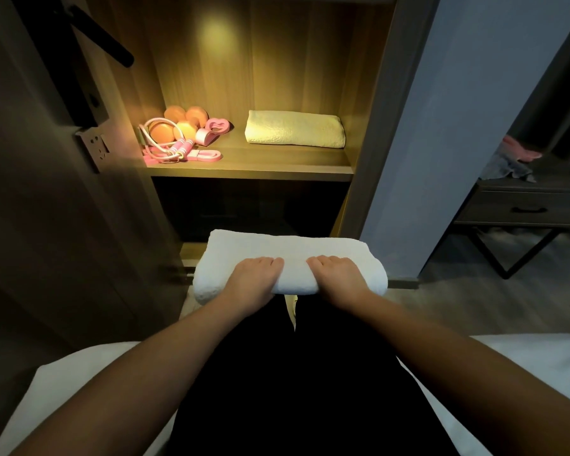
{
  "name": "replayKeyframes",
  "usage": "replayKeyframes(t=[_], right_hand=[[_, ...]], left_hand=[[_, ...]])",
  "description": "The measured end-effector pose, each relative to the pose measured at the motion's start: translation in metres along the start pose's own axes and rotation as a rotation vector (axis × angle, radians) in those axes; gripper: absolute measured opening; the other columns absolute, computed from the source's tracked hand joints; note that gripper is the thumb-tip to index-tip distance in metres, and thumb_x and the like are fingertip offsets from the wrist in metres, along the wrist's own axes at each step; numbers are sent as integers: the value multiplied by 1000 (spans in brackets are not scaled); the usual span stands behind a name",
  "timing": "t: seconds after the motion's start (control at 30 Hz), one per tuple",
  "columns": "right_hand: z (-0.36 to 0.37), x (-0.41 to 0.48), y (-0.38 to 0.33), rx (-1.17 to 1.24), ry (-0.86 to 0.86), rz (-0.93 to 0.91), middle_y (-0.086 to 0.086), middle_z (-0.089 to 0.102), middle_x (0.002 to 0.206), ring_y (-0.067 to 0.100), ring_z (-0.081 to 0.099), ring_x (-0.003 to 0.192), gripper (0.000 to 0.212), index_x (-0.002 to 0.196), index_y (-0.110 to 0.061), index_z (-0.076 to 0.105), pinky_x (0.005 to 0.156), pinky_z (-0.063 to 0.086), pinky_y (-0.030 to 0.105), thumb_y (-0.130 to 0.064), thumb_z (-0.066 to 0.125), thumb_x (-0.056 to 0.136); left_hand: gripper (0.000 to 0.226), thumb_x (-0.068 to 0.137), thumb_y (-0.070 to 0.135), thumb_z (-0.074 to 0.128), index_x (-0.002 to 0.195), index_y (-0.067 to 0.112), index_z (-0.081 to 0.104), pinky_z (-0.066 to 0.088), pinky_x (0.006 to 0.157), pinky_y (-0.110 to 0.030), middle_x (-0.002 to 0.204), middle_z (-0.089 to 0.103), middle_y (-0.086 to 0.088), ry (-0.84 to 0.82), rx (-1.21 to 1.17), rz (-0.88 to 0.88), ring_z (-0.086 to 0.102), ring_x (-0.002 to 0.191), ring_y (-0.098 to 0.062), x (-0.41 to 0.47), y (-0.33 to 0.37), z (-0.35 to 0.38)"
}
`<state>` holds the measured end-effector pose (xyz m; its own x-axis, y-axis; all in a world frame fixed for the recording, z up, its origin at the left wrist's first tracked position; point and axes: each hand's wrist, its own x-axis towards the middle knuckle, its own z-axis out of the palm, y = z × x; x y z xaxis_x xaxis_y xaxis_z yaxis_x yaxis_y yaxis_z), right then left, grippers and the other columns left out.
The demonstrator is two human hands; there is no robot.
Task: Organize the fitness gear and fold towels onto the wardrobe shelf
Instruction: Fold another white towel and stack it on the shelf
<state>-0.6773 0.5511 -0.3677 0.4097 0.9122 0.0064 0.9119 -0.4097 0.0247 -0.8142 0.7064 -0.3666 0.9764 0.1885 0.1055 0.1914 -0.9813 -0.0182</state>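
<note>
Head view — Reader: Where does the white towel (290, 258) lie, and how do the hands meet it?

Legend: Folded into a thick oblong, the white towel rests across the person's knees, which are clad in black trousers (277, 373). It sits just in front of the open wardrobe. The left hand (255, 274) and the right hand (338, 274) sit side by side on its near fold, close together but apart. Each hand has its fingers curled down onto the cloth, gripping it. The thumbs are hidden.

Reader: And what does the lit shelf (250, 167) carry?

Legend: On the right of the shelf lies a second folded towel (295, 129), flat, with its long side facing the viewer. On the left is a cluster of fitness gear, well apart from that towel. Orange rounded pieces (175, 121) sit at the far side of the cluster. A pink heart-shaped grip (216, 126) is just right of them. A pink-handled skipping rope (178, 148) is coiled in front of them. A flat pink band (208, 155) lies near the shelf's front edge.

Reader: What surrounds the wardrobe?

Legend: A door with a black handle (102, 37) stands at the left. A bedside cabinet (524, 205) at the far right bears crumpled cloth (514, 159). White bedding (540, 357) lies under the seated person, near on both sides.
</note>
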Motion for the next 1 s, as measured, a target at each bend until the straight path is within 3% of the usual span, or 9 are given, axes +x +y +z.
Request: replayKeyframes(t=[0.07, 0.2, 0.33, 0.5, 0.6, 0.7, 0.9, 1.0], right_hand=[[-3, 1, 2, 23, 6, 1, 5, 56, 130, 23, 55, 113, 43, 130, -20, 44, 96, 44, 34, -38, 58, 93], [-6, -3, 5, 73, -7, 1, 2, 53, 135, 22, 51, 119, 52, 133, -22, 43, 102, 42, 38, -41, 63, 89], [-8, -5, 6, 94, -18, 12, 1, 52, 137, 20, 50, 120, 47, 134, -23, 42, 104, 39, 33, -38, 59, 93], [-16, -3, 11, 102, -33, 16, 1, 52, 137, 21, 50, 121, 52, 136, -25, 41, 106, 40, 38, -42, 60, 92], [-12, -7, 13, 92, -20, 25, 0, 47, 143, 21, 46, 127, 56, 140, -27, 37, 110, 36, 39, -43, 59, 92], [-9, -8, 19, 69, -9, 39, 2, 52, 136, 21, 52, 119, 53, 138, -25, 37, 104, 41, 36, -40, 59, 92], [-13, 0, 23, 74, -41, 13, -2, 50, 138, 18, 51, 119, 56, 139, -30, 34, 104, 39, 34, -47, 59, 91], [-15, 0, 27, 90, -62, 14, -5, 45, 144, 17, 46, 126, 63, 142, -34, 32, 107, 35, 35, -51, 60, 89]], left_hand=[[45, 91, 38, 58, 131, 21, 45, 42, 90, -28, 130, 57, -1, 22, -26, 5, 56, 112, -19, -2, -3, -3], [57, 87, 38, 64, 137, 22, 41, 36, 105, -32, 140, 49, 0, -6, -63, 0, 49, 124, -20, -11, -17, -4], [42, 91, 36, 59, 129, 21, 49, 46, 94, -32, 129, 60, 0, 41, -55, -5, 58, 112, -19, -13, -21, -2], [58, 83, 38, 70, 133, 22, 48, 40, 102, -32, 134, 55, 1, 59, -61, 1, 54, 119, -18, -20, -39, -1], [50, 85, 39, 68, 129, 23, 50, 47, 96, -30, 129, 60, 2, 43, -34, -32, 59, 112, -17, -21, -48, 0], [48, 83, 38, 71, 124, 21, 54, 51, 90, -31, 123, 64, -1, 59, -21, -2, 62, 105, -19, -21, -46, 1], [67, 81, 43, 71, 137, 22, 42, 39, 105, -39, 135, 53, -1, 0, 25, -9, 52, 121, -22, -24, -63, 0], [54, 85, 38, 68, 131, 21, 46, 51, 91, -39, 125, 60, -3, -26, 9, -21, 59, 109, -23, -20, -65, -2]])
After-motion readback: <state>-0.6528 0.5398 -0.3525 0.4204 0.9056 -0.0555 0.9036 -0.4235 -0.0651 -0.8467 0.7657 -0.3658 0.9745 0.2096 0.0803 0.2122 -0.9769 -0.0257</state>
